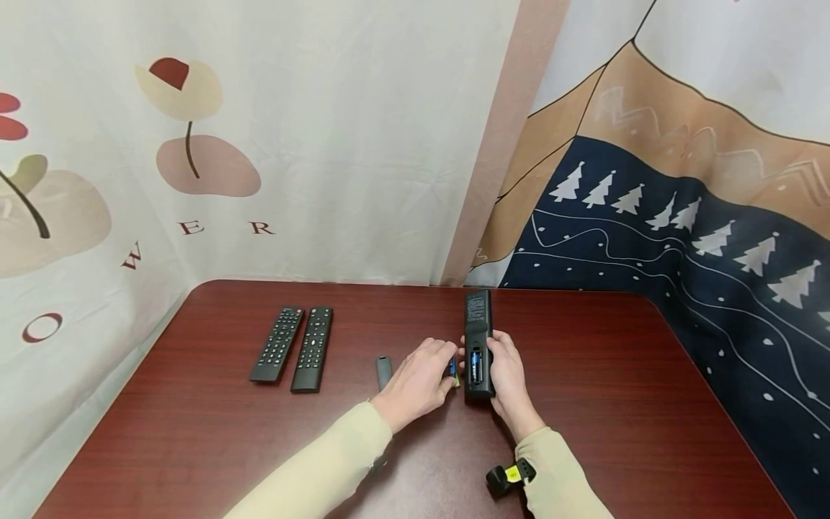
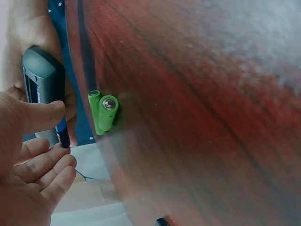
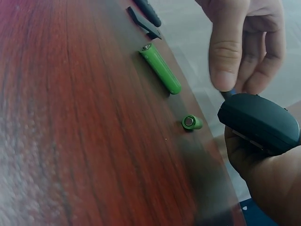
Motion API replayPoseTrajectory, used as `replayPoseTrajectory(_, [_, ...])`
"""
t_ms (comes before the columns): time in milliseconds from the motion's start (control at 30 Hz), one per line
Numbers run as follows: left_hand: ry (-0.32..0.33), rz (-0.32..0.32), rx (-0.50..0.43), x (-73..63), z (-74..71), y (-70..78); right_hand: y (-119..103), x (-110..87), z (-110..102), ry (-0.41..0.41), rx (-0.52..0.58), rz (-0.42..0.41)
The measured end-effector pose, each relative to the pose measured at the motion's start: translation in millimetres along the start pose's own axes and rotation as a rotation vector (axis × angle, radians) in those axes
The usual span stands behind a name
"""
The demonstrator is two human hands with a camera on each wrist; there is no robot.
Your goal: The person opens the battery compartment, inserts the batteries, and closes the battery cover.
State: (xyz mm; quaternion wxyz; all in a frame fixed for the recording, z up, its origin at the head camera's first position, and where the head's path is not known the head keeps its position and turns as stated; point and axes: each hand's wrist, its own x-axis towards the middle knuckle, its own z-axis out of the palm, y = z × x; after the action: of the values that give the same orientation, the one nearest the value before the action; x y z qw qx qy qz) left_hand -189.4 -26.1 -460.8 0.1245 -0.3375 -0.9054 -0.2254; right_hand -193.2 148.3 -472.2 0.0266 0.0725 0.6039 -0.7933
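My right hand (image 1: 509,371) grips a black remote control (image 1: 478,324), its back facing up and its battery compartment uncovered. A blue battery (image 1: 476,366) lies inside that compartment. Close beside it on the left, my left hand (image 1: 420,378) pinches another blue battery (image 2: 62,134) between thumb and fingertips. Two green batteries rest on the table under the hands: one green battery (image 3: 161,70) lies lengthwise, and a second green battery (image 3: 192,122) shows its end. A grey battery cover (image 1: 384,371) lies left of them, partly hidden behind my left hand.
Two more black remotes, a left one (image 1: 279,346) and a right one (image 1: 313,349), lie button side up at the table's left. The reddish-brown table (image 1: 603,404) meets printed curtains (image 1: 350,144) at its back edge. A black wrist camera (image 1: 509,477) sits at my right cuff.
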Motion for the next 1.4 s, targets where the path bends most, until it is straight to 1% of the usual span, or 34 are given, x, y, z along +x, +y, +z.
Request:
replayPoseTrajectory(167, [0.028,0.017,-0.014,0.3,-2.5,1.4,0.5,0.6,2.5,0.012,0.031,0.001])
replayPoseTrajectory(300, [0.034,0.013,-0.04,0.1,-4.5,2.4,1.7,0.1,3.5,0.023,0.012,0.003])
replayPoseTrajectory(500, [0.016,0.01,-0.067,-1.5,-7.6,6.8,4.4,-1.6,4.3,0.017,-0.045,0.003])
replayPoseTrajectory(633, [0.0,0.018,-0.071,-0.4,-9.1,11.1,4.8,-0.7,5.3,0.017,-0.036,-0.004])
replayPoseTrajectory(833, [0.021,0.069,-0.075,0.4,-8.6,15.1,4.2,0.2,7.0,0.023,-0.046,-0.009])
replayPoseTrajectory(933, [0.024,0.083,-0.075,0.4,-8.8,16.3,3.4,-0.1,8.0,0.017,-0.036,-0.014])
replayPoseTrajectory(1067, [0.023,0.092,-0.077,0.5,-9.6,17.8,3.1,0.0,9.3,0.012,-0.018,-0.025])
replayPoseTrajectory(1233, [0.017,0.1,-0.074,1.2,-9.9,19.2,3.4,0.7,10.0,0.011,-0.021,-0.027])
replayPoseTrajectory(1400, [0.001,0.1,-0.09,1.5,-10.0,21.0,3.4,0.7,10.8,0.009,-0.018,-0.026])
